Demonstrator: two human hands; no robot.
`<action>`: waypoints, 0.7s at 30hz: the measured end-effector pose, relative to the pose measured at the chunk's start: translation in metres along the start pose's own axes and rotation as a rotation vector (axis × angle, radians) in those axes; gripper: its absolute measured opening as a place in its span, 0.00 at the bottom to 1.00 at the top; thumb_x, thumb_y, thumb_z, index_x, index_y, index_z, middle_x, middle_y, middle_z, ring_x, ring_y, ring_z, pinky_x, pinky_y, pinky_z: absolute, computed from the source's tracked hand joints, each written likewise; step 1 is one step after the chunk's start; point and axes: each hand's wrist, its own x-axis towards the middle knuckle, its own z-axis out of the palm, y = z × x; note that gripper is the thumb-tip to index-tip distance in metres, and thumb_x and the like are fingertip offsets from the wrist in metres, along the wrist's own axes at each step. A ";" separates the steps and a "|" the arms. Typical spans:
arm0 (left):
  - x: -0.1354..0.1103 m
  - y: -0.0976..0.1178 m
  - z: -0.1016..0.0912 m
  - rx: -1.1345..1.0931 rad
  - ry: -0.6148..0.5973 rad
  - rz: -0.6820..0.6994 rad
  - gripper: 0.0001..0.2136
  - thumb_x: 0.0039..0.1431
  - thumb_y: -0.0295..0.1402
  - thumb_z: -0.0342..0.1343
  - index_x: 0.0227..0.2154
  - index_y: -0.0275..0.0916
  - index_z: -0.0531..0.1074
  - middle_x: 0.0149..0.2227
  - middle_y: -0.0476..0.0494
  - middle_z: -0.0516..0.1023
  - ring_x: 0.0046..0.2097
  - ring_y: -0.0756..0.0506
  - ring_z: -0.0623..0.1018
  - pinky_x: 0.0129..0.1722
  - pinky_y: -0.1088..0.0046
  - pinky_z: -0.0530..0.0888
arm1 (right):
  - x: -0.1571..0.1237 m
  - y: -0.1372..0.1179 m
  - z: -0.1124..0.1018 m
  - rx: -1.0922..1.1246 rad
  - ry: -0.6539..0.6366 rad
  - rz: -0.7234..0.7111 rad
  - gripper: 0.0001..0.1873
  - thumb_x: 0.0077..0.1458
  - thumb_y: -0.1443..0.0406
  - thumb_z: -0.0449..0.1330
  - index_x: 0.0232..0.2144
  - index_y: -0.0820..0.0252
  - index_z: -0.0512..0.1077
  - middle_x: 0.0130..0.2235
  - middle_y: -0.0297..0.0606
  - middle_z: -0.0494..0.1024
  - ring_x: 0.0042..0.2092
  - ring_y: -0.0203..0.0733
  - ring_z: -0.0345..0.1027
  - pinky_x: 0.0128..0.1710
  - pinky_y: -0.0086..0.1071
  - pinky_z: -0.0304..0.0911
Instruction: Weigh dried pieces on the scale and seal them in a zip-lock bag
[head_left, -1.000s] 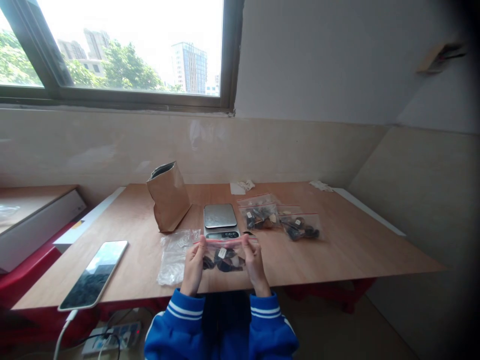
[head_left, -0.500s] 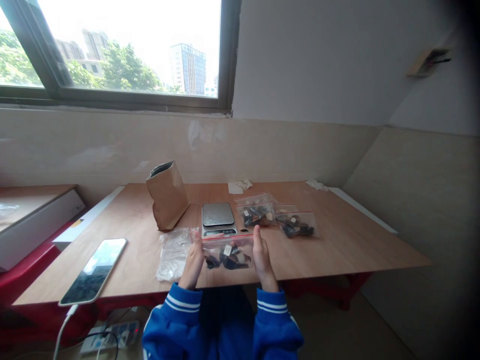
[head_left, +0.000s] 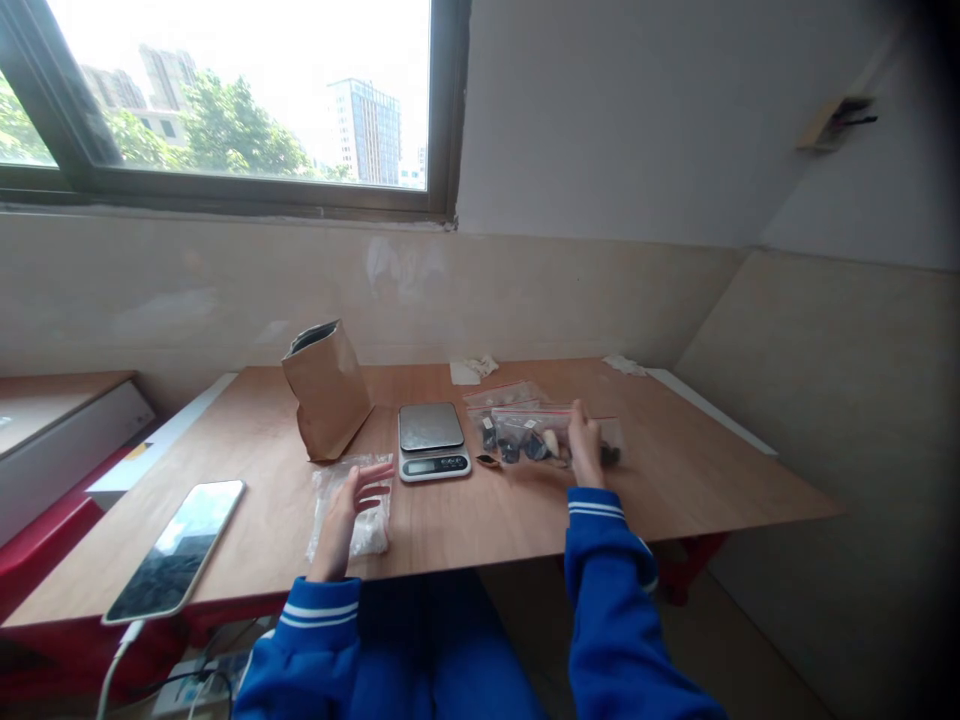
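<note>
My right hand reaches out to the right of the scale and holds a clear zip bag with a red seal, full of dark pieces. It is held over or on the other filled zip bags lying there. My left hand hovers open, fingers spread, over a stack of empty clear bags near the table's front edge. A small digital scale with a bare metal plate stands between my hands. Both sleeves are blue with white stripes.
A brown paper bag stands open left of the scale. A phone on a white cable lies at the front left of the wooden table. Crumpled tissues lie by the back wall. A small dark piece lies beside the scale.
Both hands held the filled bag by its seal in front of me. Now my right hand has carried it right to the other bags, and my left hand has let go and moved over the empty bags.
</note>
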 end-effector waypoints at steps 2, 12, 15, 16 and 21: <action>0.000 0.001 -0.007 0.006 0.037 0.016 0.27 0.57 0.52 0.43 0.43 0.35 0.75 0.47 0.35 0.77 0.43 0.41 0.77 0.42 0.63 0.71 | 0.010 0.001 0.013 -0.059 0.000 -0.023 0.26 0.51 0.45 0.51 0.23 0.62 0.71 0.21 0.45 0.75 0.30 0.51 0.71 0.30 0.37 0.62; 0.007 -0.005 -0.041 0.150 0.462 0.223 0.23 0.55 0.48 0.50 0.48 0.39 0.68 0.52 0.39 0.70 0.52 0.39 0.70 0.49 0.60 0.68 | -0.027 0.012 0.026 -0.336 0.157 -0.416 0.20 0.56 0.58 0.49 0.47 0.63 0.66 0.52 0.54 0.66 0.54 0.55 0.57 0.52 0.48 0.50; 0.025 -0.006 -0.051 0.282 0.596 0.288 0.31 0.47 0.46 0.59 0.54 0.41 0.60 0.57 0.37 0.62 0.56 0.37 0.66 0.53 0.56 0.66 | -0.049 0.024 0.027 -0.408 0.047 -0.607 0.16 0.58 0.61 0.48 0.44 0.60 0.68 0.51 0.49 0.66 0.52 0.51 0.59 0.50 0.45 0.52; 0.033 -0.007 -0.056 0.329 0.616 0.291 0.36 0.43 0.46 0.62 0.56 0.41 0.57 0.58 0.36 0.58 0.57 0.36 0.64 0.54 0.54 0.64 | -0.054 0.030 0.028 -0.422 -0.017 -0.636 0.15 0.57 0.62 0.48 0.44 0.59 0.68 0.51 0.48 0.66 0.51 0.51 0.59 0.50 0.44 0.54; 0.078 -0.011 -0.079 0.534 0.503 0.159 0.53 0.30 0.45 0.68 0.59 0.37 0.47 0.61 0.29 0.48 0.64 0.29 0.50 0.60 0.47 0.54 | -0.061 0.048 0.033 -0.518 -0.278 -0.692 0.19 0.59 0.61 0.47 0.51 0.58 0.65 0.56 0.48 0.62 0.56 0.51 0.56 0.53 0.48 0.54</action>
